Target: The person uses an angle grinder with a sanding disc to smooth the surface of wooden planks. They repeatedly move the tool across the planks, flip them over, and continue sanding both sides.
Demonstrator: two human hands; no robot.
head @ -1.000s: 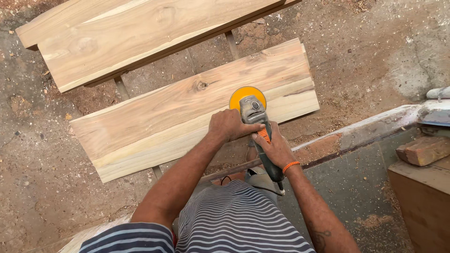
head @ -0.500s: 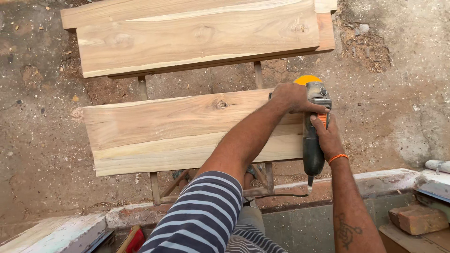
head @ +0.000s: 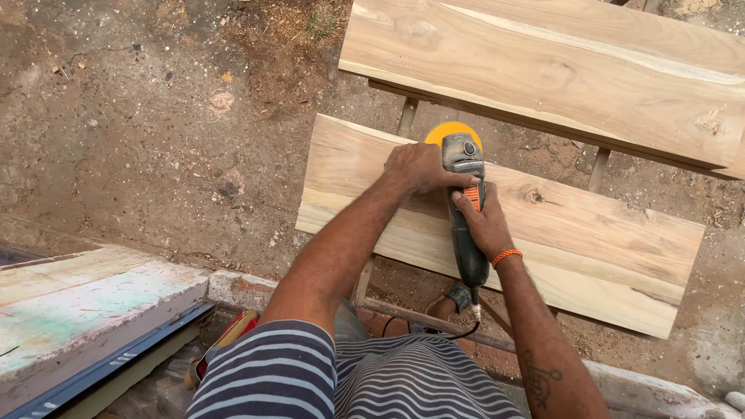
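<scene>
Bare dirt ground (head: 140,140) left of fingers. Second wide plank (head: 559,70) beyond fingertips, apart. Near plank (head: 590,248) lies under both hands. Angle grinder (head: 466,209) on near plank, yellow disc (head: 446,132) just past fingertips. Left hand (head: 419,167) fingers closed over grinder head. Right hand (head: 481,221) fingers wrapped tight around grinder body.

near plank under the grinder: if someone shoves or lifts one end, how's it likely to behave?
The near plank looks thick and solid, so probably stiff and fairly heavy. It seems to lie loose on a thin metal frame, ends overhanging, so a shove could slide or tip it. Left hand and angle grinder press on it, likely steadying it.
</scene>
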